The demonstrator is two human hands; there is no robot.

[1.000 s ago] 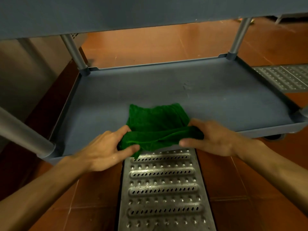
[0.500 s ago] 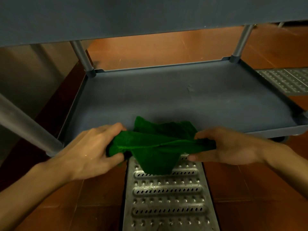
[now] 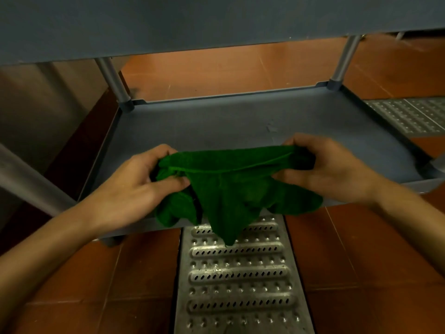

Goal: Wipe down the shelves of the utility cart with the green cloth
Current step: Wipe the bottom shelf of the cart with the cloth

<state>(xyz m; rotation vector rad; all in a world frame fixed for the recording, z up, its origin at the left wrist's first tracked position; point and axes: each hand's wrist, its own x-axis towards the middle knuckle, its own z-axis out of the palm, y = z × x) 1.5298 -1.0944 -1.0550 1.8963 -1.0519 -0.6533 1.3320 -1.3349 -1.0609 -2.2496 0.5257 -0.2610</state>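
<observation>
The green cloth (image 3: 231, 189) hangs stretched between both my hands, just above the front edge of the cart's grey bottom shelf (image 3: 216, 126). My left hand (image 3: 134, 186) pinches its left end between thumb and fingers. My right hand (image 3: 330, 167) grips the right end. The cloth's loose middle droops in folds over the shelf's front lip. Part of the shelf surface behind the cloth is hidden. A small pale mark (image 3: 272, 128) shows on the shelf near my right hand.
The cart's upper shelf (image 3: 192, 22) overhangs the top of the view. Grey posts stand at the back left (image 3: 113, 80), back right (image 3: 344, 61) and near left (image 3: 26, 182). A perforated metal drain grate (image 3: 240, 280) runs through the red tile floor below, another lies at right (image 3: 409, 114).
Both hands lifted the cloth off the shelf and pulled its ends apart, so it now hangs spread out between them instead of lying bunched on the front edge.
</observation>
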